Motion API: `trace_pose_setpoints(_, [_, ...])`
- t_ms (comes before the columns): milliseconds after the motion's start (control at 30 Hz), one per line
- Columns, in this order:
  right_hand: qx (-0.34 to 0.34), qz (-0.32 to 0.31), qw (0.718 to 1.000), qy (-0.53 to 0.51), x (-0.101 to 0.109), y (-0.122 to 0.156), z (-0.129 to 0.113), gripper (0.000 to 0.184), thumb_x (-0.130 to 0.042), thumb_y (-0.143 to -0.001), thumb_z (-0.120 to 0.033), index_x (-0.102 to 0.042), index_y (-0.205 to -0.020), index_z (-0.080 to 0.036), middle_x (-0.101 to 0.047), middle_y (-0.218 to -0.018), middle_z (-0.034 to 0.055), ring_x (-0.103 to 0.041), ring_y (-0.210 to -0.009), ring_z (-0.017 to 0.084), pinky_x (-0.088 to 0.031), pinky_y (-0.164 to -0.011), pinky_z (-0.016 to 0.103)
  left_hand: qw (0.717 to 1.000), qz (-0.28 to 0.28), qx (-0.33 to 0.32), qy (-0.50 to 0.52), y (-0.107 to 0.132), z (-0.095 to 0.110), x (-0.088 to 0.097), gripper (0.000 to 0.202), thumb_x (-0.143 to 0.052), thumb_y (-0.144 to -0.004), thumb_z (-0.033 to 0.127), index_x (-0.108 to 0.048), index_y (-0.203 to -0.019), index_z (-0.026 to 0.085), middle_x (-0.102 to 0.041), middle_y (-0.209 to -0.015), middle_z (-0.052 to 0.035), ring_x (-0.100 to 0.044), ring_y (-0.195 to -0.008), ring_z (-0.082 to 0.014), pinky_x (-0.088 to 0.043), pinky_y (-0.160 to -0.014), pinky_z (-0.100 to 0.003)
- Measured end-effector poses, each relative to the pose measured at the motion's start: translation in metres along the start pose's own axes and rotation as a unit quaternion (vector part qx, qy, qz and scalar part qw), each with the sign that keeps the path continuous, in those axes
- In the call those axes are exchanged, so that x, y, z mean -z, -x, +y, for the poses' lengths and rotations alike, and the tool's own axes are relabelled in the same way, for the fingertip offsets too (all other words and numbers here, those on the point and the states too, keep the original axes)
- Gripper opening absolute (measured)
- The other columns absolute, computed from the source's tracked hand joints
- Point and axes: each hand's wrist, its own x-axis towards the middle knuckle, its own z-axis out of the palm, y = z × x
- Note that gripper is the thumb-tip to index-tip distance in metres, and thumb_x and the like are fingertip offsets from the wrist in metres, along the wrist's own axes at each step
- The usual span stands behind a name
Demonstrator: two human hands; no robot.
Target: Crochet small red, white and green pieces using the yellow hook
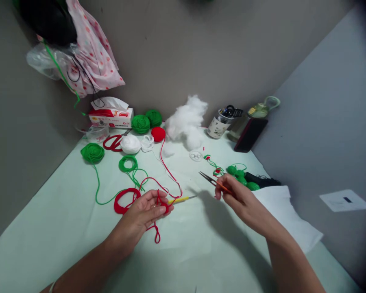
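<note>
Over the middle of the pale desk (186,248), my left hand (144,209) pinches a small red crochet piece (165,207) between thumb and fingers; a looped length of red yarn (159,234) hangs below it, and another strand rises over the fingers. The yellow crochet hook (179,200) lies with its handle end at my left fingertips, metal tip pointing right; whether the fingers touch it, I cannot tell. My right hand (234,193) grips orange-handled scissors (223,187), blades pointing up-left, well apart from the crochet piece. Beside my left hand: red yarn coil (118,204). Further back, left to right: green yarn ball (92,152), green yarn coil (122,163), white yarn ball (130,144), red yarn ball (158,134) and a heap of white stuffing (186,120). Near my right hand: green crochet pieces (240,173) and a white sheet (288,209), the latter partly hidden. At the rear, a pen cup (218,127) stands; a phone (250,135) tilts in front of a green bottle (259,109)
</note>
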Motion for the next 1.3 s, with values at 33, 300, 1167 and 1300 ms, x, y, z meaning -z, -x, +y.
trace_pose_setpoints(33, [0.004, -0.004, 1.000, -0.024, 0.000, 0.001, -0.002, 0.019, -0.042, -0.107, -0.031, -0.056, -0.119, -0.027, -0.062, -0.094, 0.0014, -0.056, -0.082, 0.019, -0.046, -0.076, 0.033, 1.000, 0.000, 0.000, 0.006, 0.000, 0.000, 0.000, 0.036, -0.097, -0.075, 0.027, -0.075, -0.103, 0.021, -0.077, -0.099, 0.0002, -0.076, -0.098, -0.0154, -0.057, -0.099, -0.029])
trace_pose_setpoints(300, [0.014, -0.109, 0.990, -0.089, -0.025, 0.001, -0.033, 0.044, -0.053, -0.105, -0.058, -0.075, -0.128, -0.028, -0.077, -0.123, 0.0077, -0.068, -0.108, 0.026, -0.050, -0.092, 0.035, 0.999, 0.004, -0.023, 0.047, 0.000, 0.000, -0.002, 0.035, -0.098, -0.073, 0.025, -0.075, -0.099, 0.019, -0.078, -0.096, -0.0010, -0.077, -0.098, -0.0170, -0.058, -0.103, -0.032])
trace_pose_setpoints(1167, [0.013, -0.089, 0.989, -0.122, -0.071, -0.003, -0.049, 0.033, -0.060, -0.105, -0.042, -0.074, -0.129, -0.024, -0.077, -0.103, 0.0027, -0.058, -0.080, 0.016, -0.041, -0.072, 0.028, 0.999, 0.016, -0.037, 0.024, 0.000, 0.000, -0.006, 0.050, -0.104, -0.061, 0.037, -0.074, -0.095, 0.018, -0.081, -0.093, -0.0018, -0.076, -0.093, -0.0171, -0.060, -0.093, -0.029])
trace_pose_setpoints(1300, [0.008, -0.086, 0.986, -0.141, -0.074, -0.004, -0.048, 0.032, -0.061, -0.104, -0.043, -0.076, -0.123, -0.022, -0.074, -0.097, 0.0032, -0.056, -0.079, 0.016, -0.041, -0.070, 0.028, 0.999, 0.017, -0.034, 0.021, 0.001, 0.000, -0.006, 0.049, -0.104, -0.062, 0.035, -0.074, -0.096, 0.018, -0.081, -0.096, -0.0033, -0.076, -0.095, -0.0181, -0.059, -0.095, -0.030])
